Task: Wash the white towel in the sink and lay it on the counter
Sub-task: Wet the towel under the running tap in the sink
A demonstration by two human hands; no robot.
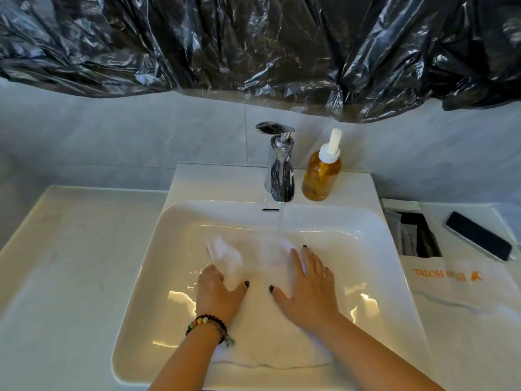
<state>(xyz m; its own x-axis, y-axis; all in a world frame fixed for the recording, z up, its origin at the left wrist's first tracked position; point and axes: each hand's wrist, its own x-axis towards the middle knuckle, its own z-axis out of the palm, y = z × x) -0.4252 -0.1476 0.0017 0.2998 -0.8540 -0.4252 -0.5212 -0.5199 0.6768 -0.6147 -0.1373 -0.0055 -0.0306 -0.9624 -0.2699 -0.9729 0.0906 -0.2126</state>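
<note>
White towel (262, 328) sits in the sink (389, 277), spread across the basin floor, near edge close to the front rim. Faucet (279, 170) is running; the stream lands on the towel's far end, just ahead of the right hand (306, 294).

Grip state:
- Left hand (218, 294): fingers curled round a bunched fold at the towel's far-left part, thumb out flat on the cloth. Pinching/gathering the fabric.
- Right hand: fingers straight and spread, palm pressed down on the towel, nothing clamped.

Step in hand, by my read: wetting/scrubbing stage of the wash. Towel looks soaked only at the far end; near half looks flatter and possibly drier, hard to tell.

Next move likely calls for: pull the rest of the cloth under the stream or rub the two halves together, both hands gripping. Soap bottle (321, 173) stands just right of the faucet, untouched if soap is wanted. After that: wring, water off, lift out.

Lay-down target: the bench (70, 263) left of the sink is the open side. Right side carries a phone (479, 239) and a printed cloth (465, 306), so left looks cleaner for the drop.
</note>
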